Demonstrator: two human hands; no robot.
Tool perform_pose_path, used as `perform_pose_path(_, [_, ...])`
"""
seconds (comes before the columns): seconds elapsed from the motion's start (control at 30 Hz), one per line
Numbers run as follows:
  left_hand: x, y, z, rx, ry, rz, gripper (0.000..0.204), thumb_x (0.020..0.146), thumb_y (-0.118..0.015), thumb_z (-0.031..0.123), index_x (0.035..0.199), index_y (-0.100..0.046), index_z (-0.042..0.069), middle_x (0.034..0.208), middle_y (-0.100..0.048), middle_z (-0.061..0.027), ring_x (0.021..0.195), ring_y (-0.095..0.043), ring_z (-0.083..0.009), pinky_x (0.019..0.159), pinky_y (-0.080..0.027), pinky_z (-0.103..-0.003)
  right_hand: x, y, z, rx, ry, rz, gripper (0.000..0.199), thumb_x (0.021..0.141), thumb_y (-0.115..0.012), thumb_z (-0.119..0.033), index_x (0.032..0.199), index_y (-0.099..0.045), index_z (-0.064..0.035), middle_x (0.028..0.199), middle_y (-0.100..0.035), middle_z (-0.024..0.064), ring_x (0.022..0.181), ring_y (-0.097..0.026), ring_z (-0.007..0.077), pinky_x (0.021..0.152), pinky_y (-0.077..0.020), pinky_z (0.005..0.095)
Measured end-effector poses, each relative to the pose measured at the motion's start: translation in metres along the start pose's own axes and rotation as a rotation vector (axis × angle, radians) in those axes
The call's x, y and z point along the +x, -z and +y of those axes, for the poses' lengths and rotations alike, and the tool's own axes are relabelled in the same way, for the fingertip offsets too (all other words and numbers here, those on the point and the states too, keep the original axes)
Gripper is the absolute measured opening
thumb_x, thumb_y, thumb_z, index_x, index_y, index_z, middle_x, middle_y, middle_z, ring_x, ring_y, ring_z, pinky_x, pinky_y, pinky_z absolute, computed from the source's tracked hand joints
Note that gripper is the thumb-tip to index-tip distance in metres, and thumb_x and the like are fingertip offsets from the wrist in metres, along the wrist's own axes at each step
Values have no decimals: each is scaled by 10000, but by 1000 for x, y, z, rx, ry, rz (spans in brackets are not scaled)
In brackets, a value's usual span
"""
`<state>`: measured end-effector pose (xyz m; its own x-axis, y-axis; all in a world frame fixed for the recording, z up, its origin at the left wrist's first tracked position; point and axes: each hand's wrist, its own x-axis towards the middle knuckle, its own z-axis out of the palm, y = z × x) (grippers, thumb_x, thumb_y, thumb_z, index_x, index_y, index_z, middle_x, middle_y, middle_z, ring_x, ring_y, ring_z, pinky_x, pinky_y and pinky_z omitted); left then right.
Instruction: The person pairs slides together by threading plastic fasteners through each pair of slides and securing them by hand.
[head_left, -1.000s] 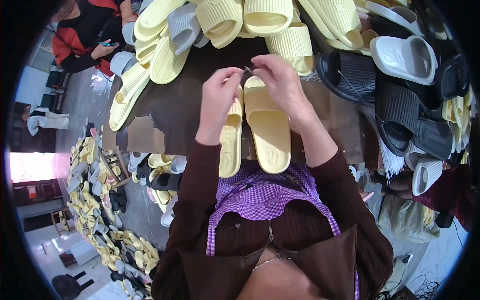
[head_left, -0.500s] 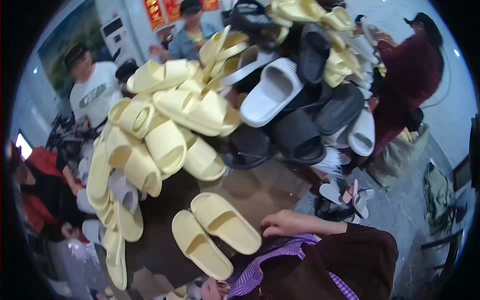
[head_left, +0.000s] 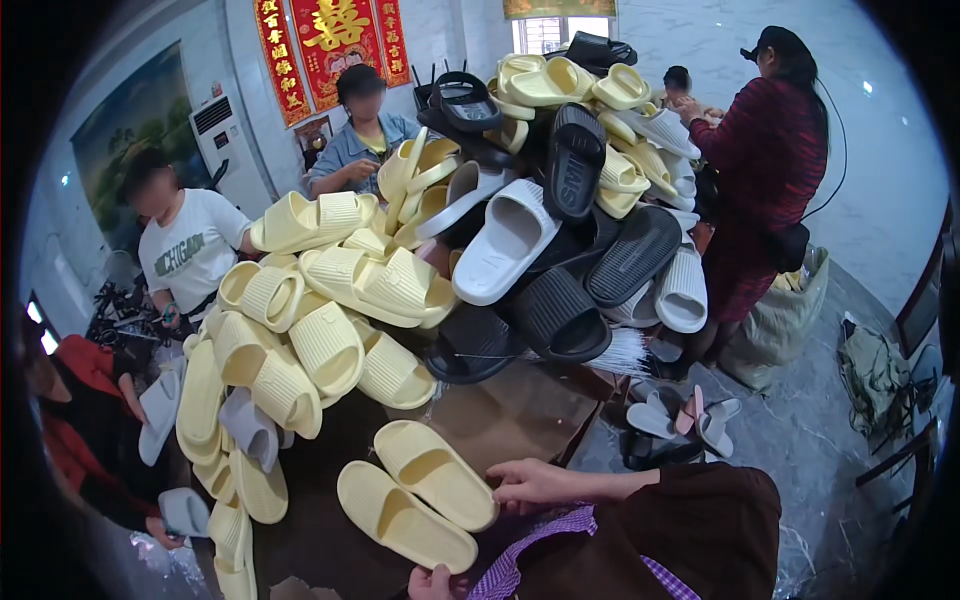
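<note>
When read from left to right, with clock positions taken about the centre of the head view: between 8 and 9 o'clock, co-worker in red and black [head_left: 75, 420], with a grey slipper [head_left: 183, 512] near 8 o'clock. At 9 o'clock, heap of yellow slippers [head_left: 335, 275] on the worktop [head_left: 312, 530]. Between 6 and 7 o'clock, left slipper [head_left: 408, 516] and right slipper [head_left: 437, 475], both pale yellow, side by side on the worktop, toes toward 10 o'clock, heels toward 4. Near 6 o'clock, left hand [head_left: 432, 583], partly cut off, thumb at the heel of the left slipper; firmness of grip impossible to tell. Just short of 6 o'clock, right hand [head_left: 520, 483], fingers bent at the outer heel edge of the right slipper, apparently touching; clamped or merely resting, impossible to tell. Compare with one second ago: both hands raised close together over the toe end. Note now the hands parted, one at each heel, and the view lifted. By judgement, handling shifted from toe end to heels. Toward 3 o'clock, black slipper [head_left: 560, 315]; between 2 and 3, person in dark red [head_left: 770, 170].
</note>
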<state>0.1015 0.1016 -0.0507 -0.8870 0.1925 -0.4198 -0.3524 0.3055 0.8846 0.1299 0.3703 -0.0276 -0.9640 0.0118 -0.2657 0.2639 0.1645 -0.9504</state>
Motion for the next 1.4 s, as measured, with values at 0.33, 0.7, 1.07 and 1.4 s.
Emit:
perform_pose_path(0.33, [10, -28, 9, -323, -159, -304, 268, 811, -560, 1, 1069, -540, -70, 991, -610, -125, 884, -586, -190, 770, -484, -312, 15, -15, -1, 443, -199, -61, 349, 909, -542, -260, 1128, -519, 10, 812, -593, 67, 581, -574, 126, 477, -506, 251])
perform_pose_path(0.7, [-4, 3, 28, -545, -238, 43, 233, 806, -530, 6, 1028, -534, -66, 956, -593, -133, 836, -562, -214, 714, -459, -347, 33, -10, 7, -237, 431, 162, 379, 861, -572, -157, 1187, -479, 11, 921, -631, 121, 795, -622, 208, 730, -505, 347])
perform_pose_path(1.07, [12, -9, 35, -351, -419, 163, 215, 823, -523, 79, 973, -552, -72, 940, -572, -134, 826, -526, -242, 715, -427, -376, 62, -7, -2, -3, 264, 134, 337, 817, -606, -155, 1085, -503, 20, 852, -627, 119, 680, -612, 185, 553, -508, 312])
perform_pose_path(1.4, [36, -42, 51, -799, -292, -51, 284, 881, -527, 146, 1127, -508, 6, 1017, -591, -129, 792, -625, -216, 590, -544, -325, 73, -2, -4, 17, 148, 97, 451, 786, -627, -184, 1177, -508, 6, 866, -620, 77, 632, -580, 126, 486, -469, 259])
